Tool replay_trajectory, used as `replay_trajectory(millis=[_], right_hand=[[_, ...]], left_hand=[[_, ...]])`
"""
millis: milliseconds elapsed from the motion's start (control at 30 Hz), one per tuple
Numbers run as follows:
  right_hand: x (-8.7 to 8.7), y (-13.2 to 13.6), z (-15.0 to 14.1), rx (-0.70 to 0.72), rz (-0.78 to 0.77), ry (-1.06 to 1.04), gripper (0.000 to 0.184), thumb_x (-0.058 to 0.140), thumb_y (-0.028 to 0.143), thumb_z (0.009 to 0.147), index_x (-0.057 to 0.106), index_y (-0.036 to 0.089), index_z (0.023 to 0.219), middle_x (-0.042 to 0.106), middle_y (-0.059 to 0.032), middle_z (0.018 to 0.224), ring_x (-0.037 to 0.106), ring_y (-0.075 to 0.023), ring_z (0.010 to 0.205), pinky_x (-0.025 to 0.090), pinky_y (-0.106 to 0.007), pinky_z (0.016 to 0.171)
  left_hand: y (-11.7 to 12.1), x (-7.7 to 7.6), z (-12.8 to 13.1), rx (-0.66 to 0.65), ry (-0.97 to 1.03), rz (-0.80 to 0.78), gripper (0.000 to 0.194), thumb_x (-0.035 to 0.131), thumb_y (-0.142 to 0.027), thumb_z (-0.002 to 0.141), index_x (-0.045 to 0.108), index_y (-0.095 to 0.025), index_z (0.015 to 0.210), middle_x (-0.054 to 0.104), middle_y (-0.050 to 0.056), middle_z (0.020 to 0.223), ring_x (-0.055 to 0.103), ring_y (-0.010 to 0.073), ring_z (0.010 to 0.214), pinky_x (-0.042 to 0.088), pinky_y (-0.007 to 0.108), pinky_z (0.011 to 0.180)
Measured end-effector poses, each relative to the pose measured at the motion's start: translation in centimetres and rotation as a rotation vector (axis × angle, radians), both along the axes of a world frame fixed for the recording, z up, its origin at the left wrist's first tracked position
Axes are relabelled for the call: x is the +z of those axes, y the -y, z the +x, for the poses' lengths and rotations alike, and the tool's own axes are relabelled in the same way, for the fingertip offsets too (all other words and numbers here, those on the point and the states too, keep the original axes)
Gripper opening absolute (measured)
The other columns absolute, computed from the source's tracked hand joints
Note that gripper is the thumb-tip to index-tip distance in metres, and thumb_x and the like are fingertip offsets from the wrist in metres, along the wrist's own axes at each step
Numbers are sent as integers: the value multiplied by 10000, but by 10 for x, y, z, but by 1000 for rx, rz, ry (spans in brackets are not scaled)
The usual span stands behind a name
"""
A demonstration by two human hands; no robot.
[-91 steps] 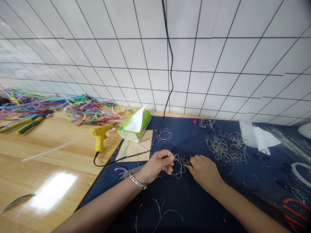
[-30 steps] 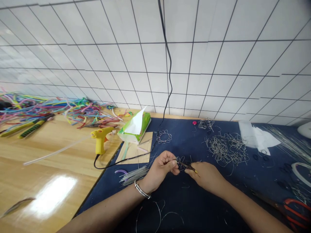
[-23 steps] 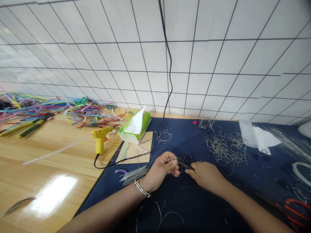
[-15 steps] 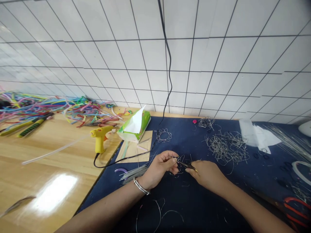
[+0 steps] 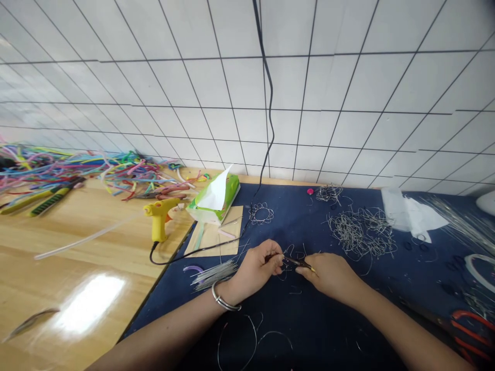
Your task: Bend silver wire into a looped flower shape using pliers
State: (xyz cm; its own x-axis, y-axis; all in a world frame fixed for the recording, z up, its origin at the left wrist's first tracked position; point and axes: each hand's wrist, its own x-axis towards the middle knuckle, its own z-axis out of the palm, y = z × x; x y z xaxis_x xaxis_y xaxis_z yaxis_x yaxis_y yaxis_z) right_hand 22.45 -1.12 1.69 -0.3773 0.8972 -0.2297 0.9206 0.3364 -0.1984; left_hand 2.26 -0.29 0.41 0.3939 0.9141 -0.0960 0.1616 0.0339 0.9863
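Observation:
My left hand (image 5: 258, 265), with a silver bangle at the wrist, pinches a looped wire ring (image 5: 285, 273) of thin silver wire, partly hidden by the fingers. My right hand (image 5: 331, 275) is wrapped round a pair of dark pliers (image 5: 297, 262), whose jaws reach the wire beside my left fingertips. Whether the jaws are closed on the wire is too small to tell. A flower-shaped wire ring (image 5: 262, 214) lies on the dark blue mat (image 5: 309, 330) beyond my hands. Another bent wire (image 5: 255, 337) lies nearer to me.
Left of my hands are straight wires (image 5: 216, 273), a green tissue pack (image 5: 216, 198) and a yellow glue gun (image 5: 158, 221) with its cord. Colourful pipe cleaners (image 5: 127, 172) spread at the back left. A tangled wire pile (image 5: 359, 232) and red-handled scissors (image 5: 469, 330) lie to the right.
The wire ring has turned in my left fingers and shows less of its loops than before. The pliers have tilted slightly, with the jaws still near my left fingertips.

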Motion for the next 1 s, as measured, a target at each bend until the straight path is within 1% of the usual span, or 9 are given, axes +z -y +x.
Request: replay_trajectory(millis=[100, 267, 367, 500, 600, 767, 1000], right_hand=[[0, -1, 1, -4, -24, -16, 385, 355, 496, 835, 552, 213, 666, 610, 0, 644, 554, -137, 560, 208, -237, 457], [2, -3, 5, 3, -11, -7, 394, 356, 505, 831, 554, 211, 661, 612, -5, 656, 553, -138, 560, 208, -241, 459], [6, -3, 6, 8, -29, 10, 412, 341, 515, 834, 560, 206, 673, 613, -14, 671, 550, -133, 562, 232, -237, 463], [6, -2, 5, 18, -38, 34, 413, 330, 522, 836, 569, 214, 700, 612, -12, 689, 553, -138, 578, 261, -234, 470], [4, 0, 4, 25, 8, 58, 389, 349, 499, 838, 578, 208, 721, 610, -21, 708, 556, -140, 594, 290, -236, 485], [4, 5, 1, 20, 134, 85, 314, 399, 440, 835, 580, 208, 727, 600, -18, 695, 556, -155, 620, 329, -252, 515], [4, 5, 1, 26, 173, 77, 285, 423, 420, 832, 575, 208, 718, 599, -6, 688, 559, -149, 620, 332, -245, 512]], left_hand=[[0, 1, 0, 2, -23, 30, 146, 484, -305, 816, 512, -162, 821, 572, 1, 664, 595, 117, 600, 479, 231, 568], [-2, 1, -1, -16, -74, 87, 136, 474, -289, 823, 527, -165, 814, 574, 3, 682, 579, 111, 634, 463, 224, 591], [-3, 0, -2, -46, -64, 63, 138, 488, -288, 813, 537, -159, 818, 582, 13, 714, 566, 110, 647, 462, 219, 574], [-5, -2, -4, -58, -54, 7, 141, 511, -284, 799, 540, -146, 800, 595, 15, 691, 562, 104, 619, 464, 229, 584], [-7, -5, -5, -42, -47, -33, 140, 525, -283, 791, 534, -143, 790, 599, 13, 656, 567, 105, 602, 466, 237, 592], [-7, -7, -4, -2, -45, -58, 142, 535, -286, 781, 524, -144, 782, 604, 12, 649, 574, 106, 594, 471, 243, 592], [-7, -5, -3, 20, -48, -49, 135, 531, -285, 779, 506, -153, 773, 576, -7, 620, 559, 102, 575, 466, 240, 582]])
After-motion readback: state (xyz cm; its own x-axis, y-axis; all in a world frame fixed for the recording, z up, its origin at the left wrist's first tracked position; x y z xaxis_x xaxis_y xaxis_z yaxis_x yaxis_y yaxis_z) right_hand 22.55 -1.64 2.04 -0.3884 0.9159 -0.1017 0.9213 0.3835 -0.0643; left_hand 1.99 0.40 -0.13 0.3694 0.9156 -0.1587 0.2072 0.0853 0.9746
